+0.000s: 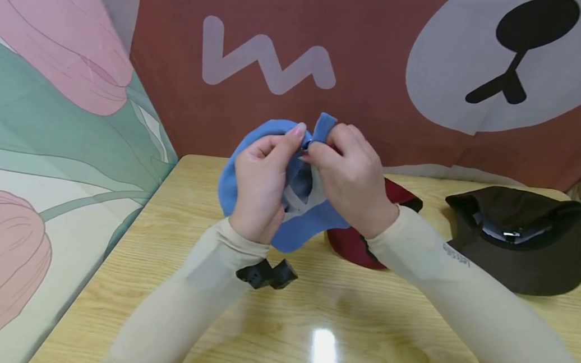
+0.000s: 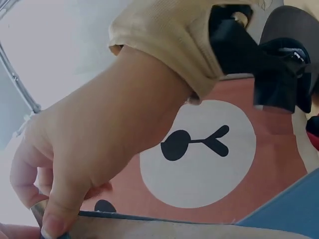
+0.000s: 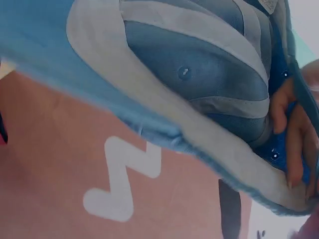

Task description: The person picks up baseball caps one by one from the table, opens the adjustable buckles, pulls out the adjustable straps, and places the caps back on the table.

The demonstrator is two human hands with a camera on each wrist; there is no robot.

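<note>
A light blue baseball cap (image 1: 302, 233) is held up over the table, its inside partly turned toward me. My left hand (image 1: 260, 179) pinches the cap's back edge beside a small metal buckle (image 1: 307, 145). With thumb and fingers, my right hand (image 1: 354, 174) grips the blue strap (image 1: 323, 126) at that buckle, and the strap's end sticks up. White seam tape (image 3: 194, 25) lines the cap's inside in the right wrist view, where left-hand fingers (image 3: 295, 149) reach in at the edge. The left wrist view shows the right thumb (image 2: 62, 209) pressed at the strap.
Behind the right forearm lies a dark red cap (image 1: 351, 247), partly covered. A dark brown cap (image 1: 547, 272) with a metal buckle rests at the table's right. The wooden table (image 1: 164, 251) meets a printed cloth backdrop (image 1: 369, 69). A black camera (image 1: 266, 274) sits on the left wrist.
</note>
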